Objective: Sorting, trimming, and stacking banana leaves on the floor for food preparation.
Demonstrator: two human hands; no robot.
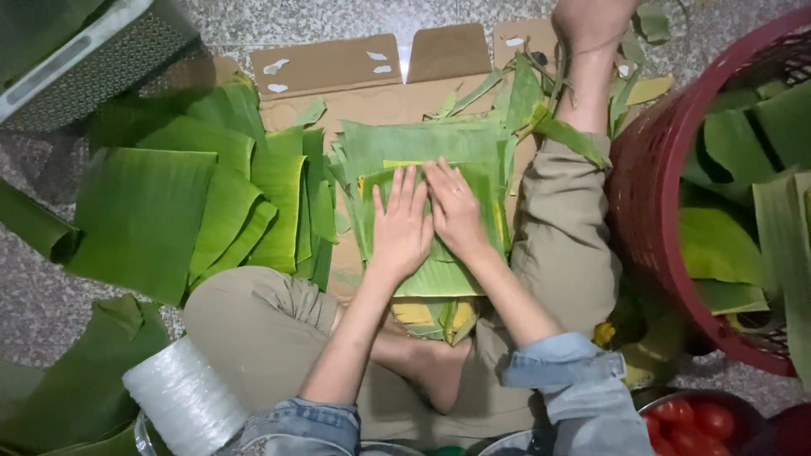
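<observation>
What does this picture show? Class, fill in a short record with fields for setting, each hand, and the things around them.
Setting: a person sits on a stone floor over flattened cardboard
Left hand: flat, palm down on the leaf stack
Right hand: flat on the same stack, beside the left
Left of the hands: cut leaf pieces, overlapping
Right: red basket holding more leaves
Lower left: white string roll
Lower right: bowl of red fruit

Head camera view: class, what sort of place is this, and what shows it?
Probably a home or kitchen floor used for food wrapping: a speckled stone floor, flattened cardboard as a mat, stacked banana leaves, and a red basket with more.
</observation>
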